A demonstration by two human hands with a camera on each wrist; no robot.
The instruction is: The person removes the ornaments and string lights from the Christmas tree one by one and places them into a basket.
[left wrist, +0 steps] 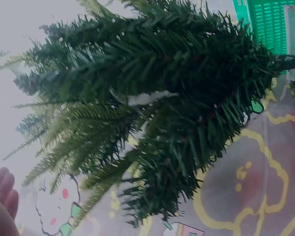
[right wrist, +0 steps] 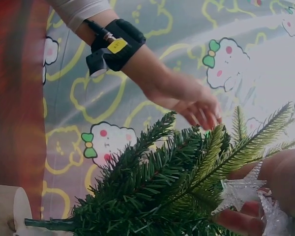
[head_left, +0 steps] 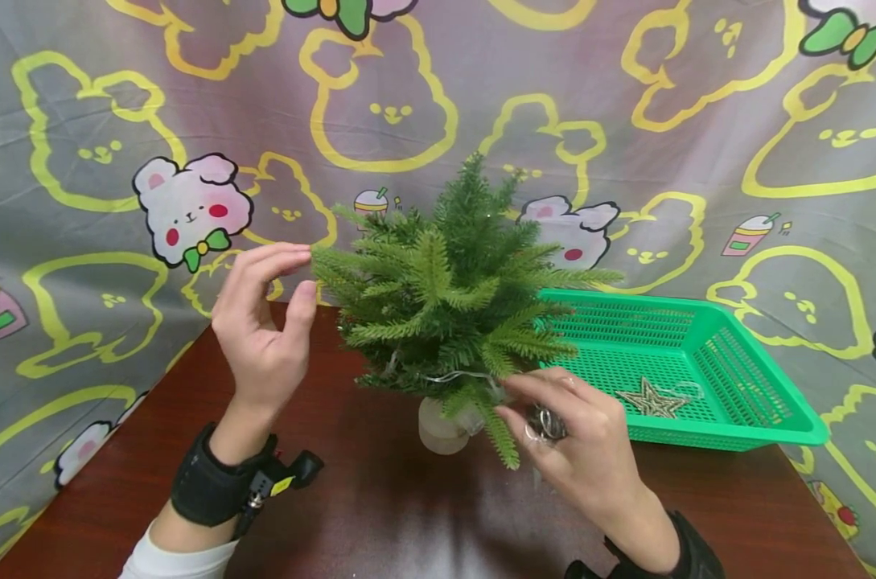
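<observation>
A small artificial Christmas tree stands upright on a pale round base. Low on its right side, my right hand holds a light string with clear star-shaped pieces, bunched against the fingers. A thin clear wire runs from that hand into the lower branches. My left hand is raised at the tree's left side, fingertips right at a branch tip, thumb apart and nothing held. Needles hide most of the wire.
A green plastic basket sits behind and right of the tree, with a glittery gold star inside. The dark red-brown table meets a patterned cloth backdrop.
</observation>
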